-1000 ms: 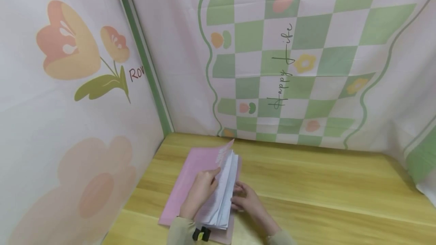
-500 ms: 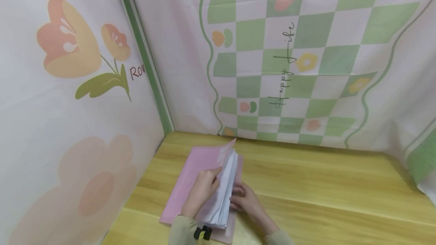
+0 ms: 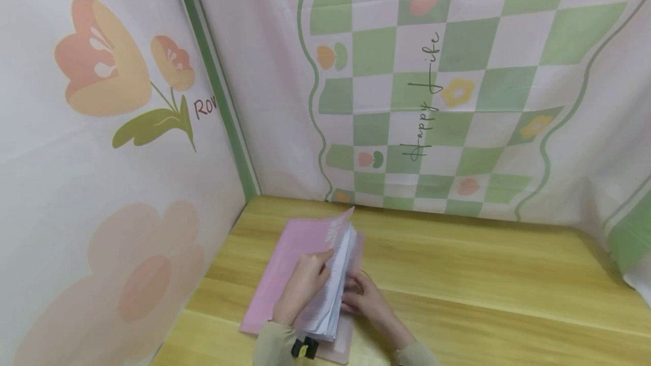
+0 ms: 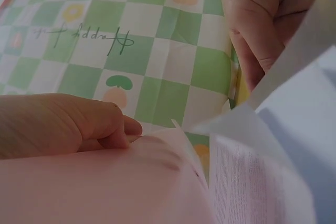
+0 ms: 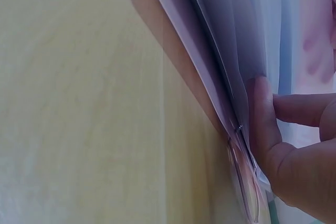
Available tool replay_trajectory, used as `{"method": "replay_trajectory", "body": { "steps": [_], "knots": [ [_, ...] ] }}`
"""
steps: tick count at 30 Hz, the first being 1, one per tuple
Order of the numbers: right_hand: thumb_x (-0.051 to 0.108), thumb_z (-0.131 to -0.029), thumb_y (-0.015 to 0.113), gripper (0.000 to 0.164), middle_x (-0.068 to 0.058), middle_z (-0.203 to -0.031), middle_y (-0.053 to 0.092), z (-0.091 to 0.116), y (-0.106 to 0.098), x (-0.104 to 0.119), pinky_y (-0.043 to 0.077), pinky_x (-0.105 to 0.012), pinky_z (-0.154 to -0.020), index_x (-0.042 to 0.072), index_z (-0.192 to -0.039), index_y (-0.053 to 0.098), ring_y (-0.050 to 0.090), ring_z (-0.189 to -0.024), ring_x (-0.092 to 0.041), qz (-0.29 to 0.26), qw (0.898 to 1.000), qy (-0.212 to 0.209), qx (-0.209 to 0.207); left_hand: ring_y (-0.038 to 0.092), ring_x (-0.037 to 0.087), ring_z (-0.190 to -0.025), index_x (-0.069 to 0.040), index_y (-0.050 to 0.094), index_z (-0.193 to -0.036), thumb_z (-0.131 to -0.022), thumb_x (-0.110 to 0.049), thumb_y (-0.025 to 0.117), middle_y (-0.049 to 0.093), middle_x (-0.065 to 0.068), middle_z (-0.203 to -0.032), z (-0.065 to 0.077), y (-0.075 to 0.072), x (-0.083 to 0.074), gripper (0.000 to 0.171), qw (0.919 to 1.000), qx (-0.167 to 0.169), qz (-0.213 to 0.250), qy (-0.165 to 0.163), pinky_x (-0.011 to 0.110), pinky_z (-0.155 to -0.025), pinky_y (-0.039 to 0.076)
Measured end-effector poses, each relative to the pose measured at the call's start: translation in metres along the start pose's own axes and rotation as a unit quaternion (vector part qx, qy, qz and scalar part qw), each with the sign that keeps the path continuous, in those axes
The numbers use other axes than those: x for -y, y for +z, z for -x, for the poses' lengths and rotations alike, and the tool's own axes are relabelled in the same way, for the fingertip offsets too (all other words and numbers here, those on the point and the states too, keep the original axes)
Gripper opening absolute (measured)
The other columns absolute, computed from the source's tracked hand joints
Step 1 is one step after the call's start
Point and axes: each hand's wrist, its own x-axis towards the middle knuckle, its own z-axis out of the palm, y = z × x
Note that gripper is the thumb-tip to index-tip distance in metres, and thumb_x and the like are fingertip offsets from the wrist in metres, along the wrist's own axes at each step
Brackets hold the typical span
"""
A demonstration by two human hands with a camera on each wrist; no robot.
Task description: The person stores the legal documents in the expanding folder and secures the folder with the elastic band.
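A pink translucent folder point(image 3: 272, 275) lies on the table with its front cover lifted on the right side. Inside it is a stack of printed papers point(image 3: 337, 281), fanned apart at the edges. My left hand point(image 3: 305, 281) pinches the raised cover; in the left wrist view the left hand point(image 4: 68, 124) has fingers showing faintly through the pink sheet. On the right, my right hand point(image 3: 370, 301) holds the papers by their outer edge. From the right wrist view, the right hand point(image 5: 299, 150) has thumb and a finger around some sheets, above the back cover point(image 5: 168, 51).
The wooden table point(image 3: 473, 292) extends to the right of the folder. A green-and-white checked curtain point(image 3: 437, 129) hangs behind it, and a flowered one point(image 3: 168, 185) stands at the left. A black and yellow piece point(image 3: 305, 348) sits at the left wrist.
The papers have shifted slightly left over the back cover, with the right hand. More of the back cover shows at the right. My left hand keeps its hold on the front cover.
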Motion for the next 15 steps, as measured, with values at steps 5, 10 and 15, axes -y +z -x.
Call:
{"method": "replay_trajectory", "body": {
  "steps": [5, 10, 15],
  "knots": [
    [-0.002, -0.087, 0.062, 0.068, -0.039, -0.136, 0.048, -0.001, 0.000, 0.000, 0.060, -0.033, -0.084, -0.013, -0.145, 0.029, 0.069, -0.099, -0.020, 0.009, 1.000, 0.004, 0.004, 0.035, -0.001, -0.053, 0.004, 0.068, -0.119, -0.083, 0.008, 0.060, 0.060, 0.005, -0.065, -0.001, 0.003, -0.001, 0.037, 1.0000, 0.003, 0.004, 0.003, 0.012, -0.047, 0.034],
    [-0.003, -0.087, 0.062, 0.067, -0.040, -0.135, 0.047, -0.001, -0.001, -0.001, 0.060, -0.034, -0.084, -0.014, -0.144, 0.029, 0.069, -0.099, -0.020, 0.003, 1.000, 0.001, 0.010, 0.037, -0.001, -0.052, 0.004, 0.069, -0.114, -0.082, 0.008, 0.061, 0.061, 0.006, -0.066, -0.001, 0.007, -0.002, 0.032, 0.9999, 0.011, 0.005, -0.004, 0.011, -0.045, 0.034],
    [-0.002, -0.087, 0.062, 0.064, -0.035, -0.127, 0.053, 0.000, -0.003, -0.003, 0.061, -0.032, -0.082, -0.015, -0.142, 0.031, 0.068, -0.095, -0.016, 0.004, 1.000, -0.008, 0.021, 0.043, 0.004, -0.054, -0.001, 0.066, -0.090, -0.083, 0.004, 0.064, 0.058, 0.003, -0.063, 0.000, 0.017, -0.004, 0.010, 0.9988, 0.014, -0.046, 0.009, 0.012, -0.047, 0.036]
  ]
}}
